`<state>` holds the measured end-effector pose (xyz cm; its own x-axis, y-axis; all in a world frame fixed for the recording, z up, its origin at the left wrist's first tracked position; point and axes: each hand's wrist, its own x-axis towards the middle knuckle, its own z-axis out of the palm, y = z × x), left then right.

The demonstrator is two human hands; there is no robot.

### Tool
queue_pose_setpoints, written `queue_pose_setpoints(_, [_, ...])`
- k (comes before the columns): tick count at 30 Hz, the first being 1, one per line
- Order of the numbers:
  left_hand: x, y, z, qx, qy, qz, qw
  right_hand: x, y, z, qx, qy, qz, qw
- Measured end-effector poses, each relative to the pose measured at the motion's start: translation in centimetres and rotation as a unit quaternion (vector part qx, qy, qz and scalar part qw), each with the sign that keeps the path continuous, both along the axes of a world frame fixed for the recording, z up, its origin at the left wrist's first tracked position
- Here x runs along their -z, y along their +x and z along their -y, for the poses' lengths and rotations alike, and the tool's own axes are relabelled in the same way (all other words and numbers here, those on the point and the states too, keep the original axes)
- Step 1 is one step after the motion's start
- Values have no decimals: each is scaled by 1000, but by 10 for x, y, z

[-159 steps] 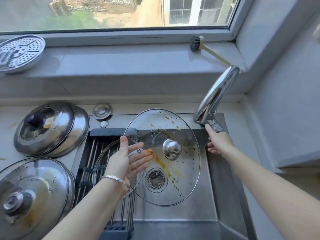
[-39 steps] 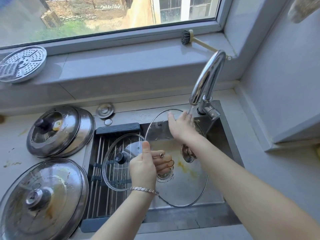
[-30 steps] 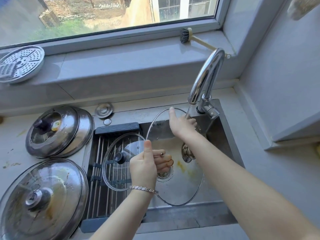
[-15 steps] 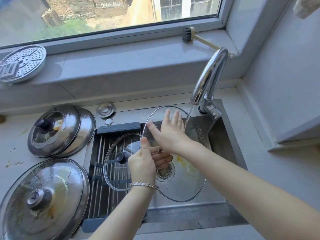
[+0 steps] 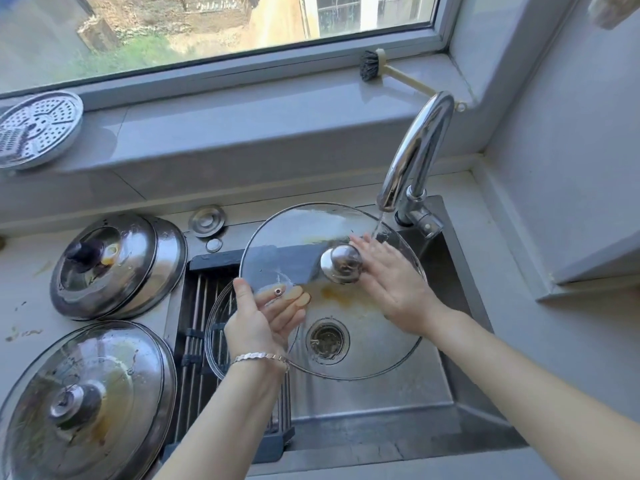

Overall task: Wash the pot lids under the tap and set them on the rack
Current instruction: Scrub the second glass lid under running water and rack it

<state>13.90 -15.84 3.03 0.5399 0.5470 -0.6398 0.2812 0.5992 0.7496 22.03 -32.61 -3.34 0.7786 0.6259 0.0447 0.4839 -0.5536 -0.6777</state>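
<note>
A large glass lid (image 5: 349, 337) with a steel knob is held over the sink, streaked with orange grease. My left hand (image 5: 263, 317) grips its left rim, thumb on top and fingers showing through the glass underneath. My right hand (image 5: 391, 275) lies flat on the lid's top beside the knob, fingers straight, under the water running from the tap (image 5: 415, 150). A smaller glass lid (image 5: 216, 327) lies on the roll-up rack (image 5: 194, 327) at the sink's left side, partly hidden by my left hand.
Two stacked steel lids (image 5: 114, 265) and another greasy steel lid (image 5: 86, 403) sit on the counter at left. A steamer plate (image 5: 34, 129) and a dish brush (image 5: 374, 69) lie on the windowsill. The sink drain (image 5: 327, 339) shows through the glass.
The glass lid has tipped so its top with the knob faces up toward me. My right hand has moved from its far side onto the top, beside the knob, under the running water.
</note>
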Motion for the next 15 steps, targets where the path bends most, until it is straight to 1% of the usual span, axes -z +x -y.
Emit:
queue_pose_setpoints(2, [0, 2, -4, 1, 6, -2, 1000, 14, -15, 10, -50, -30, 49, 997])
queue_pose_setpoints(3, [1, 2, -4, 7, 11, -3, 1000, 19, -15, 13, -48, -35, 48, 997])
queue_pose_setpoints(4, [1, 2, -3, 13, 16, -2, 1000, 21, -9, 16, -21, -38, 27, 999])
queue_pose_setpoints(5, [1, 1, -1, 17, 21, -2, 1000, 20, 2, 16, 29, -39, -11, 999])
queue_pose_setpoints(7, [1, 0, 4, 18, 25, 4, 1000, 13, 25, 14, 128, -49, -79, 987])
queue_pose_setpoints(8, [1, 1, 6, 11, 25, 7, 1000, 8, 30, 11, 145, -64, -84, 984])
queue_pose_setpoints(9, [1, 2, 6, 2, 25, 9, 1000, 3, 26, 7, 134, -78, -72, 985])
queue_pose_setpoints(10, [0, 4, 4, -8, 23, 11, 1000, 0, 15, 1, 100, -87, -50, 990])
queue_pose_setpoints(13, [0, 9, -4, -42, 11, 16, 999, -3, -31, -10, -34, -83, 32, 995])
queue_pose_setpoints(14, [1, 9, -6, -47, 10, 14, 999, 0, -34, -8, -49, -82, 47, 994])
queue_pose_setpoints(15, [1, 9, -6, -50, 7, 13, 999, 2, -28, -5, -38, -80, 47, 995])
